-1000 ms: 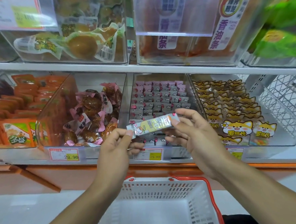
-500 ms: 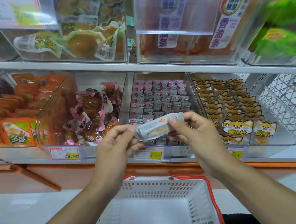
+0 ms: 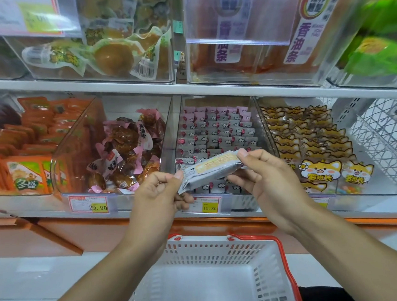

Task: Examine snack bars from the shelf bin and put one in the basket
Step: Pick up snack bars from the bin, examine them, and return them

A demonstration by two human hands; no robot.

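The person holds one snack bar [image 3: 211,170] by its two ends, out in front of the clear shelf bin [image 3: 216,149] it belongs to and well above the white basket [image 3: 263,273], which sits below and slightly toward the person. The left hand [image 3: 157,196] pinches the lower left end between thumb and curled fingers, and the right hand [image 3: 263,177] pinches the upper right end the same way, so the bar lies tilted, its grey seamed side and a yellow label panel turned up for reading. The risks from here are small but real. The wrapper looks glossy and is held only at its crimped ends (thin, slippery flaps rather than the body of the bar), so if either pinch loosens while the bar is turned, it could swing down from the other hand or drop. A fall from this spot would probably not land in the basket; the bar hangs over the shelf edge and the price tags [image 3: 209,206], forward of the basket's far rim, and could strike the ledge or go to the floor. Twisting the ends against each other could also crush or snap whatever is inside. When the bar is released, it needs to come back toward the person first, over the basket's open middle.
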